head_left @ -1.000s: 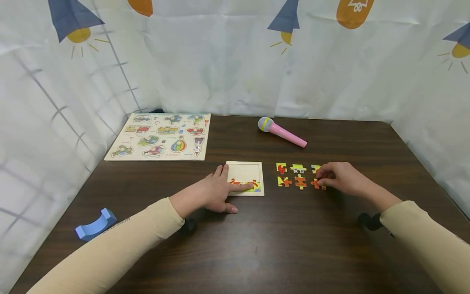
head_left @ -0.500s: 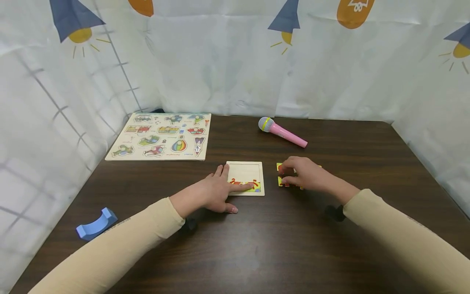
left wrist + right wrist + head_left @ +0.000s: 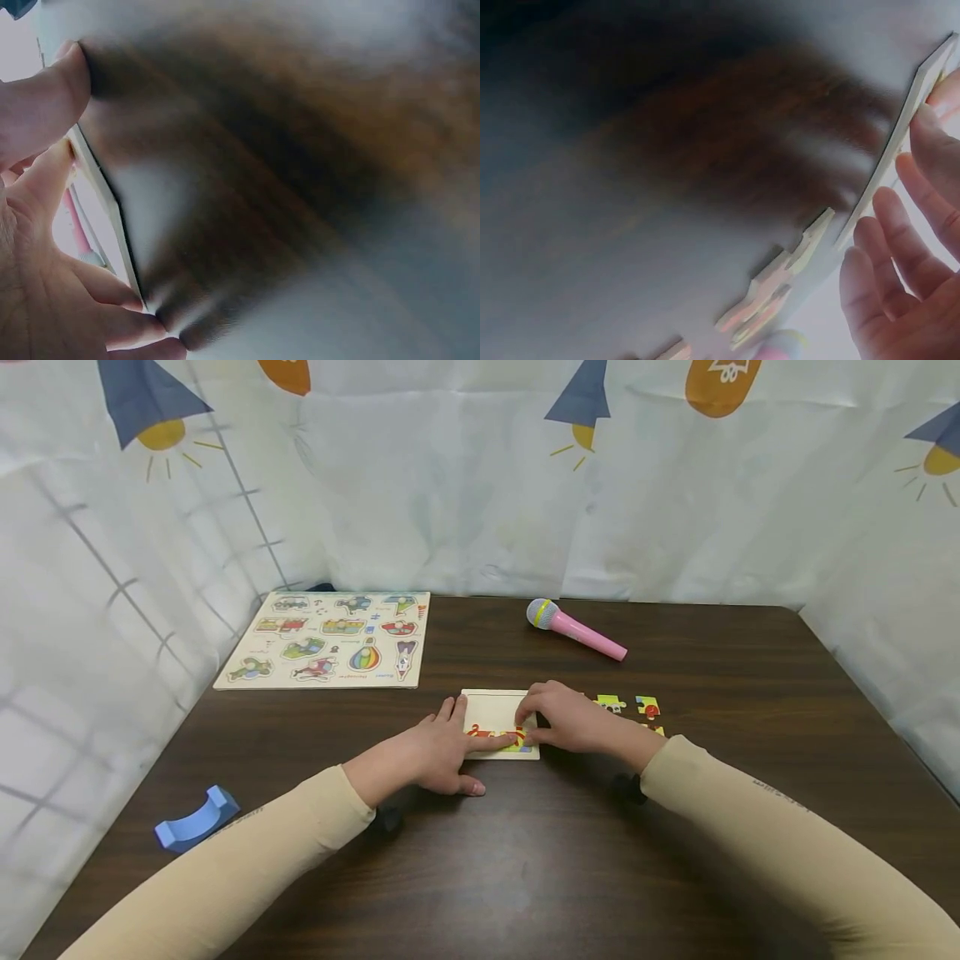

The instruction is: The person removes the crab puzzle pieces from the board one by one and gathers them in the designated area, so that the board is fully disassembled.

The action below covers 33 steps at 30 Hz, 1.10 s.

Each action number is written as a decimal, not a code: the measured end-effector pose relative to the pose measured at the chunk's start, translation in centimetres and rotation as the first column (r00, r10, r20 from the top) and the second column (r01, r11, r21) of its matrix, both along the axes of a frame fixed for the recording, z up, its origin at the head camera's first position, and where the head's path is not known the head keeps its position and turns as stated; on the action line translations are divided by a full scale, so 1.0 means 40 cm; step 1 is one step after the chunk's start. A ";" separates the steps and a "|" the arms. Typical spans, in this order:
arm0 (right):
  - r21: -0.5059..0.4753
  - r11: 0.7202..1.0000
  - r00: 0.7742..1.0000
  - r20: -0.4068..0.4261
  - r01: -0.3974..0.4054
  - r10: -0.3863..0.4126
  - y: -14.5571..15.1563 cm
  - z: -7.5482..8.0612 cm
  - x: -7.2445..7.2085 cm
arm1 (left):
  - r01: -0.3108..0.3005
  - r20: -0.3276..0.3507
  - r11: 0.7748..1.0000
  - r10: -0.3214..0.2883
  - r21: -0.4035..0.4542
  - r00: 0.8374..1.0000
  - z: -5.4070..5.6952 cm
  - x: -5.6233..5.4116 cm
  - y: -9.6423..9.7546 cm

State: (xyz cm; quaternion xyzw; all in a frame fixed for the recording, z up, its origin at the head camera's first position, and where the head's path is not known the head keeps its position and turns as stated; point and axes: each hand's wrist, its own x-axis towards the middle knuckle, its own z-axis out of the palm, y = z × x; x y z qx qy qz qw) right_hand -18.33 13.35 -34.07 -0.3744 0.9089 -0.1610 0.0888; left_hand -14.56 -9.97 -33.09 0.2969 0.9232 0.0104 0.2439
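A small square wooden puzzle tray [image 3: 495, 706] lies mid-table with red-and-yellow jigsaw pieces along its near edge. My left hand [image 3: 431, 756] is spread at the tray's left side, its straight index finger resting on those pieces. At the right side my right hand [image 3: 564, 718] has its bent index finger and thumb around the tray's near right corner. I cannot tell whether the fingertips pinch a piece there. In the right wrist view these fingers [image 3: 930, 131] are right at the tray's edge [image 3: 900, 135]. Beyond the hand lie loose jigsaw pieces [image 3: 648, 707], partly hidden by it.
A pink toy microphone [image 3: 581, 631] lies behind the loose pieces. At the back left is a large vehicle puzzle board [image 3: 330, 643]. A blue arched block [image 3: 197, 820] sits near the left sleeve. A patterned white curtain [image 3: 480, 485] hangs behind the table.
My right hand has moved left from the rightmost loose pieces, over the others, to the tray's right side. The left hand has stayed in place on the tray.
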 end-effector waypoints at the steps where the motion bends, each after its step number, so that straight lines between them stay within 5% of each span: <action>1: 0.003 1.000 1.000 0.000 0.002 -0.002 -0.002 -0.001 0.000 | -0.003 -0.005 1.000 0.003 0.002 1.000 -0.001 0.003 -0.002; 9: 0.001 1.000 1.000 0.012 0.015 -0.015 -0.006 0.000 0.003 | 0.003 -0.062 1.000 -0.004 -0.008 0.998 -0.005 0.031 -0.008; 18: 0.015 1.000 0.999 0.035 0.026 -0.027 -0.010 -0.001 0.000 | 0.009 -0.034 1.000 -0.010 -0.008 0.999 -0.008 0.029 -0.006; 33: 0.005 0.996 0.996 -0.014 -0.086 0.086 -0.091 -0.009 -0.017 | 0.037 -0.040 0.999 -0.038 -0.015 0.998 -0.001 0.024 0.002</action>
